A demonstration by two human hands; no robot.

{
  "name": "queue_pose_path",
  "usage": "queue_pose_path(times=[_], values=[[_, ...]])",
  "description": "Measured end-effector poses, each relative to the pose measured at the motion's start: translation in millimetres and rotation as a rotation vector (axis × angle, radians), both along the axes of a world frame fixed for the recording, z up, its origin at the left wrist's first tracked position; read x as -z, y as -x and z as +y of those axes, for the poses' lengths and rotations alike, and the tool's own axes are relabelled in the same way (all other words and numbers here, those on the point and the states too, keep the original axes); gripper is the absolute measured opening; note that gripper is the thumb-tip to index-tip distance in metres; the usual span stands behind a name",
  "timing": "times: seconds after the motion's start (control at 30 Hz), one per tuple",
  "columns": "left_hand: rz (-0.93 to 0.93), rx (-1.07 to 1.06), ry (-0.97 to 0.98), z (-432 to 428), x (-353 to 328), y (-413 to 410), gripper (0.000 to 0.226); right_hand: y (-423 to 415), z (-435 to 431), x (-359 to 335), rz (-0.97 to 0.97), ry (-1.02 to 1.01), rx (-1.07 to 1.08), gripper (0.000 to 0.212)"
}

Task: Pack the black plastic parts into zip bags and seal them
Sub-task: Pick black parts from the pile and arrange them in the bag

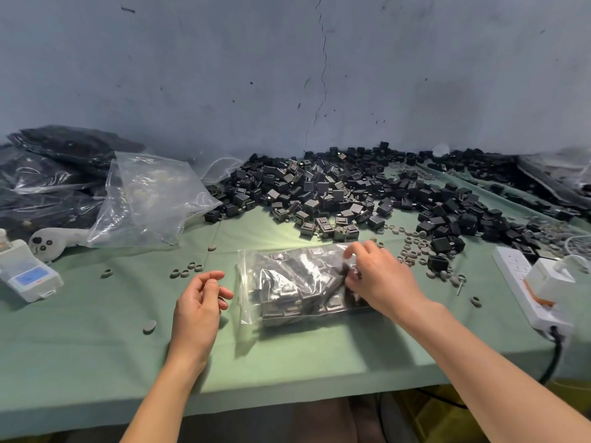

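Right hand [380,282] has its grip pinched on the full bag [287,282] lying on the counter [96,346]; left hand [200,302] hovers just beside, grip loose, holding nothing.

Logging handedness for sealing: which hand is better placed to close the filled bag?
Left, probably. The left hand is free, beside the clear zip edge of the bag; the right hand grips the other end.

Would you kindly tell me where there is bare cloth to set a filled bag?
Bare green cloth runs along the near edge, before the filled zip bag and left hand. Another patch lies between the white handheld device and that hand, bar a few grey rings. Crowded: the pile of black parts behind, the power strip at right.
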State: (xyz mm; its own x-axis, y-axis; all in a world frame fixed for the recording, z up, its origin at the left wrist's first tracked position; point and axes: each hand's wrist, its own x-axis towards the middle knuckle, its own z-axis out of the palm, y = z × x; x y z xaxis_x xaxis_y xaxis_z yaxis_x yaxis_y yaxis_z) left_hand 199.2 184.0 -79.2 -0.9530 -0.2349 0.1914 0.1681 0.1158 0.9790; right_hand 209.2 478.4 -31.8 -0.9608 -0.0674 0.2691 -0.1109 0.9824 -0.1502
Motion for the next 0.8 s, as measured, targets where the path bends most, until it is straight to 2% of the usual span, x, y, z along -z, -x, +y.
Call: queue_pose_path(times=[0.27, 0.47, 0.57, 0.67, 0.8], values=[[0.003, -0.001, -0.005, 0, 0, -2, 0.023, -3, 7, 3, -0.009, -0.024, 0.041, 0.025], [-0.005, -0.002, -0.009, 0, 1, -2, 0.023, -11, 3, 12, 0.128, 0.087, 0.198, 0.020], [-0.005, -0.001, -0.003, 0, 1, -1, 0.023, -15, -6, 14, 0.138, 0.109, 0.065, 0.016], [-0.005, -0.002, 0.009, -1, 1, -1, 0.023, -7, -11, 4, 0.055, 0.060, -0.095, 0.021], [0.000, 0.036, 0.040, -1, 0, -2, 0.021, 4, -18, -10, -0.082, -0.055, -0.128, 0.030]])
